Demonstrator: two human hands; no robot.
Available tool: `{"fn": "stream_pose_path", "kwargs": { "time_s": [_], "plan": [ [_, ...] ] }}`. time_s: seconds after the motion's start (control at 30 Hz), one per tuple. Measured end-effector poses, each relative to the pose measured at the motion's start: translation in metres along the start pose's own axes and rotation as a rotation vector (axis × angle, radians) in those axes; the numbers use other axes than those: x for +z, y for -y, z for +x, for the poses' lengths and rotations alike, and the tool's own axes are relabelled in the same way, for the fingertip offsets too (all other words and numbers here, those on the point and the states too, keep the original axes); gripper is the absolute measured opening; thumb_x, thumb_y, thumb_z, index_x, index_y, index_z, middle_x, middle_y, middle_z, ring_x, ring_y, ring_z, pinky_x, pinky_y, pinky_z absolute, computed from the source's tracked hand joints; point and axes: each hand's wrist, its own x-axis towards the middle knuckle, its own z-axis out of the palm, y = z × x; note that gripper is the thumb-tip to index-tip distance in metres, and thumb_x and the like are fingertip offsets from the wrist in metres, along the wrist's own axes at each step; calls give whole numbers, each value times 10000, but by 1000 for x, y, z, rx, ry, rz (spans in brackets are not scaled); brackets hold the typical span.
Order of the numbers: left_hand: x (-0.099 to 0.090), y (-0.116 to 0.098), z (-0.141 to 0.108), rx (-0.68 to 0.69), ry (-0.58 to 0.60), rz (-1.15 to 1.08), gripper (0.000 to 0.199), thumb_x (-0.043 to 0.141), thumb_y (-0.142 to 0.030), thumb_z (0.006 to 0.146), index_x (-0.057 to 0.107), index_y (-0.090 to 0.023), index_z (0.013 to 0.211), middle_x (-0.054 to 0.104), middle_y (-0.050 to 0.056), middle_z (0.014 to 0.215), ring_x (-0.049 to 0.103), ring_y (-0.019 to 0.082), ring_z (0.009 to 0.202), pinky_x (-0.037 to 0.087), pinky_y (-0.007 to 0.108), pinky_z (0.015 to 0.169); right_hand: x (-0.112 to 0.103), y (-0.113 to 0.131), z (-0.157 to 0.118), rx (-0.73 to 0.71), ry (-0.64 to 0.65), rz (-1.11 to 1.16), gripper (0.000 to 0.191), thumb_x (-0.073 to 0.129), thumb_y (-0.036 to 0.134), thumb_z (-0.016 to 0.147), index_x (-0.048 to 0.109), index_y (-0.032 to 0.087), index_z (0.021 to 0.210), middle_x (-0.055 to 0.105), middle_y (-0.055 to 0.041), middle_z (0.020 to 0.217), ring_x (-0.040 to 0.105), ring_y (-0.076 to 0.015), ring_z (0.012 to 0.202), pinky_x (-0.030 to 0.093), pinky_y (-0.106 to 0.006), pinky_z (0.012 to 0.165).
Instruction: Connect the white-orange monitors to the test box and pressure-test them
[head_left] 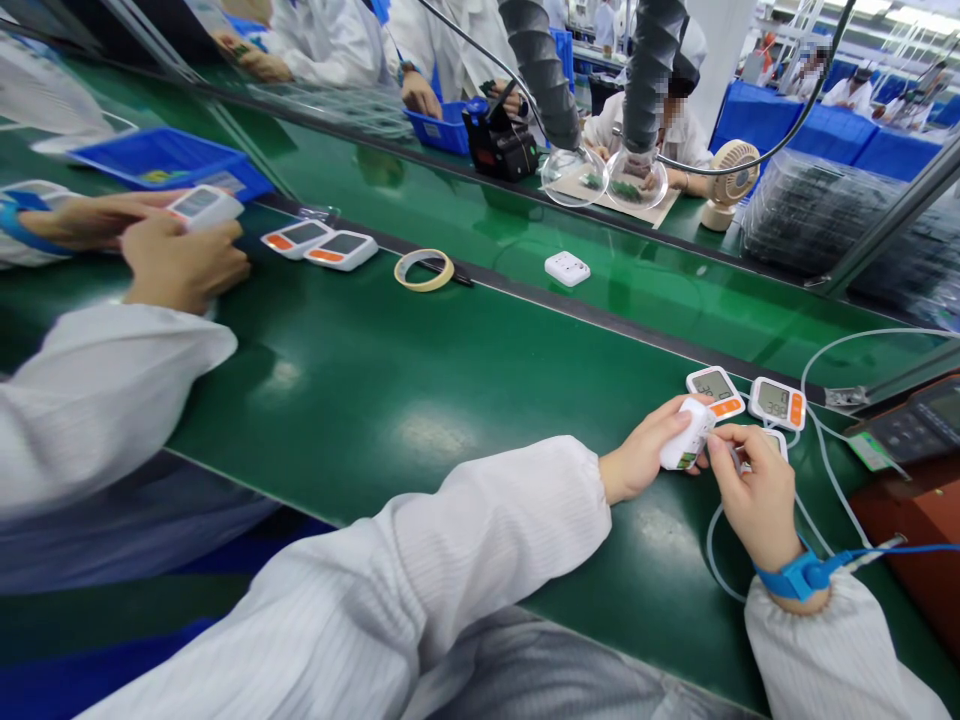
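My left hand [646, 452] is closed around a small white electronic device [688, 436], tilted so its back and side face me. At the device's right edge, the fingertips of my right hand [754, 490] are pinched together; what they hold is hidden. A blue wrist strap [801, 575] circles my right wrist. Just beyond my hands lie a white display unit with orange buttons [716, 390] and a similar display unit [778, 402], both with digits showing. Another white unit [776, 440] is partly hidden behind my right hand. Thin pale tubing [712, 560] loops below and around them.
A brown-red instrument box [911, 490] stands at the right edge. Along the bench lie a tape roll [424, 270], white units [341, 250] and a blue bin [172, 160]. A co-worker's hands [180, 255] hold a device at left. A white piece [568, 268] lies on the belt.
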Motion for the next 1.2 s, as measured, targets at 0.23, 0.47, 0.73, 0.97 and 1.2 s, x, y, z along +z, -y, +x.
{"fn": "stream_pose_path", "kwargs": {
  "time_s": [0.23, 0.47, 0.73, 0.97, 1.2],
  "plan": [
    [0, 1, 1, 27, 0, -24, 605, 668, -560, 799, 557, -176, 1252, 639, 68, 897, 621, 171, 705, 498, 258, 589, 1, -1, 0, 1, 8, 14, 199, 568, 372, 958, 659, 208, 889, 657, -27, 773, 590, -192, 692, 471, -301, 634],
    [1, -1, -1, 19, 11, 3, 623, 679, -568, 780, 556, -163, 1237, 627, 59, 886, 597, 166, 705, 482, 264, 615, 1, -1, 0, -41, 6, -13, 174, 564, 341, 963, 651, 207, 893, 647, -19, 753, 577, -186, 677, 462, -297, 632],
    [2, -2, -2, 24, 36, 27, 625, 671, -576, 788, 563, -151, 1232, 626, 67, 896, 586, 169, 719, 466, 271, 646, -1, 3, 0, -78, -7, 11, 140, 563, 293, 966, 630, 212, 874, 645, -9, 739, 564, -183, 665, 449, -295, 635],
    [2, -2, -2, 19, 32, 54, 620, 674, -581, 781, 568, -155, 1220, 624, 68, 926, 580, 165, 734, 465, 270, 665, -2, 4, 0, -64, 5, -2, 169, 557, 304, 962, 634, 212, 843, 638, -10, 727, 555, -178, 649, 448, -291, 622],
    [3, -4, -3, 16, 29, 63, 625, 668, -582, 783, 566, -148, 1222, 626, 66, 924, 584, 169, 739, 468, 276, 678, -1, 3, 0, -110, -15, 22, 107, 591, 248, 950, 634, 210, 859, 623, 17, 728, 529, -153, 645, 433, -267, 615]
  ]
}}
